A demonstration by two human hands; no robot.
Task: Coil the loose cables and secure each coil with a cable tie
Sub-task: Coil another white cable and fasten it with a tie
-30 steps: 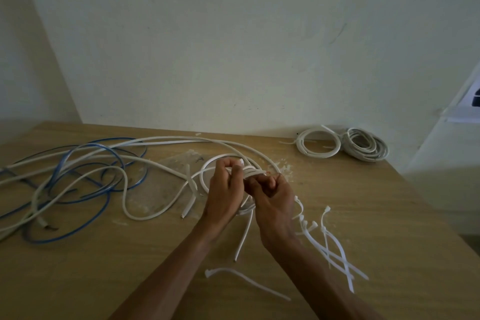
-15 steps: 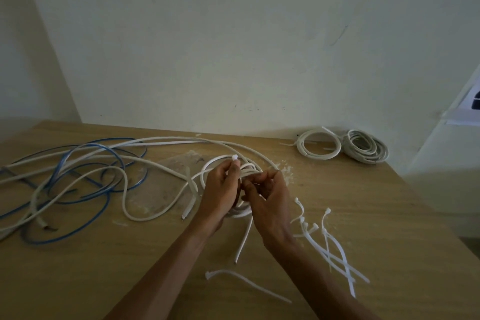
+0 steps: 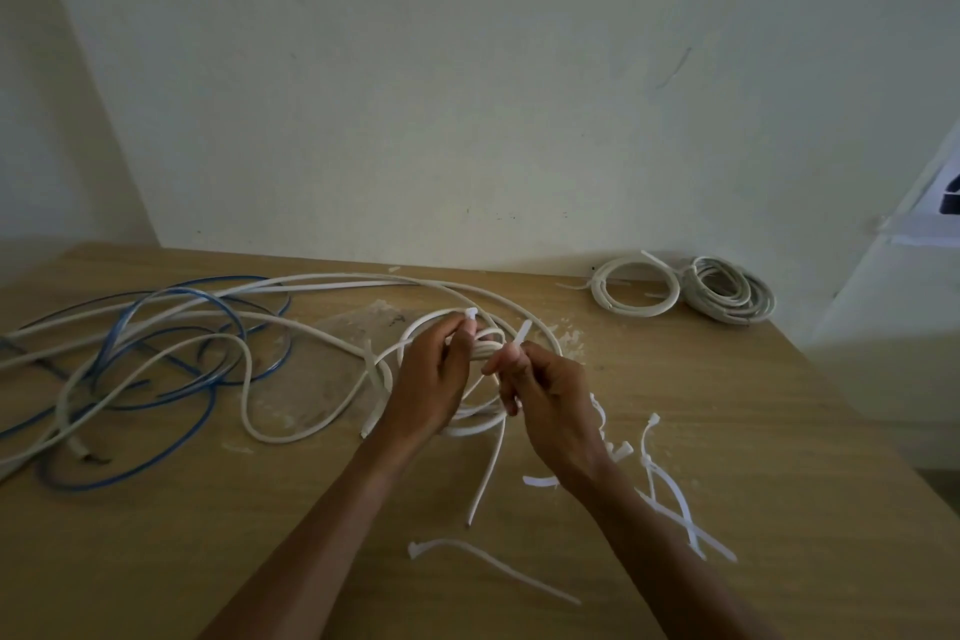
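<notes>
The left hand (image 3: 434,379) grips a white cable coil (image 3: 467,411), thumb and fingers pressed onto its top strands, where a cable tie's head (image 3: 471,312) pokes above the fingertips. Just right, the right hand (image 3: 550,405) pinches the tie's tail (image 3: 521,334) (tilted upward). The coil's middle is hidden behind both hands. Spare cable ties (image 3: 670,499) lie right of the right wrist.
</notes>
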